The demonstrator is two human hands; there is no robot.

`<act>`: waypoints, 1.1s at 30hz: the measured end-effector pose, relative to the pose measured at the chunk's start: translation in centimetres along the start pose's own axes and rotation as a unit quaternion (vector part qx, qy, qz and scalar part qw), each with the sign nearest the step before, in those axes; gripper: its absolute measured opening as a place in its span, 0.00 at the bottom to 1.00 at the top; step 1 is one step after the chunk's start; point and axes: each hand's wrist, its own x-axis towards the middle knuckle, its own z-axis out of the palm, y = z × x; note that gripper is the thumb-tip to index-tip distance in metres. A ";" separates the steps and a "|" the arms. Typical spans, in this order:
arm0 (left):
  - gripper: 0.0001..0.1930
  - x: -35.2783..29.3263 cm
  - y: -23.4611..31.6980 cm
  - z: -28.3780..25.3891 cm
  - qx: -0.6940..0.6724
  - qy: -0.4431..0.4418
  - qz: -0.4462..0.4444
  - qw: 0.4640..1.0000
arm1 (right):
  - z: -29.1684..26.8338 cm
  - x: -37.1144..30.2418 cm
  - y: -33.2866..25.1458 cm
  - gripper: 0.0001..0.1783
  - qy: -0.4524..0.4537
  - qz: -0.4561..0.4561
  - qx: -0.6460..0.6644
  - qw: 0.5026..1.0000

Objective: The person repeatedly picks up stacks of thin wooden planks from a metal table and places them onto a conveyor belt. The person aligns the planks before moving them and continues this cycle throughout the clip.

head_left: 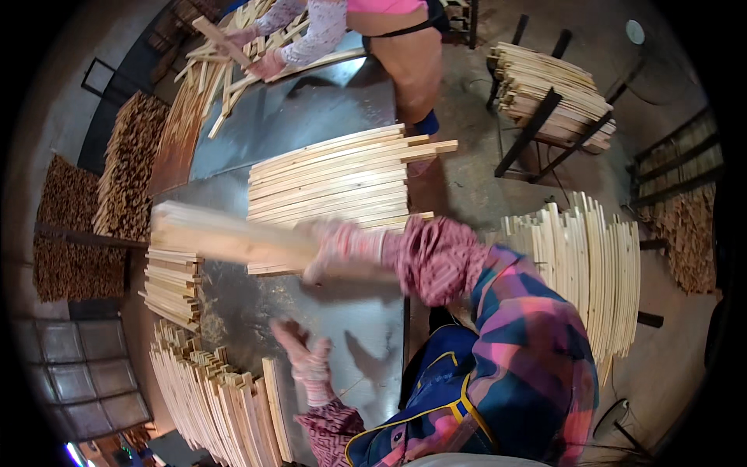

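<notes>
The right hand is clamped on a length of wood, its grip together around the near end. The wood reaches out to the left over the desk, and it is blurred, so whether it is one piece or several I cannot tell. The hand is blurred too, which hides the exact set of its fingers. Its far end lies above the upper end of a row of sticks along the left edge.

The left hand is over the near part of the desk, its grip apart, thumb and fingers spread and nothing between them. Its shadow falls on the metal just to the right.

Beyond the right hand, a broad pile of pale sticks lies side by side on the desk, a few ends jutting out to the right. At the lower left, near the left hand, is a stack with uneven tops, one stick along its right side.

Across the desk, a co-worker grasps a board above loose sticks. To the right are a bundle and a loaded rack
</notes>
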 end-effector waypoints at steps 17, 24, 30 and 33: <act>0.48 -15.6 0.8 -1.8 -0.050 -0.183 0.027 0.982 | 26.8 -23.4 7.3 0.42 -0.001 0.135 -0.044 0.990; 0.22 -15.5 11.1 1.8 0.194 -0.105 0.733 0.643 | 21.6 -41.2 9.3 0.23 -0.104 -0.109 0.681 0.717; 0.15 -24.2 16.2 14.1 0.105 -0.224 0.791 0.559 | 22.1 -53.9 8.7 0.38 -0.027 -0.090 0.612 0.785; 0.18 -30.5 14.9 22.2 0.118 -0.192 0.725 0.651 | 21.2 -61.7 12.7 0.31 0.218 0.024 0.645 0.732</act>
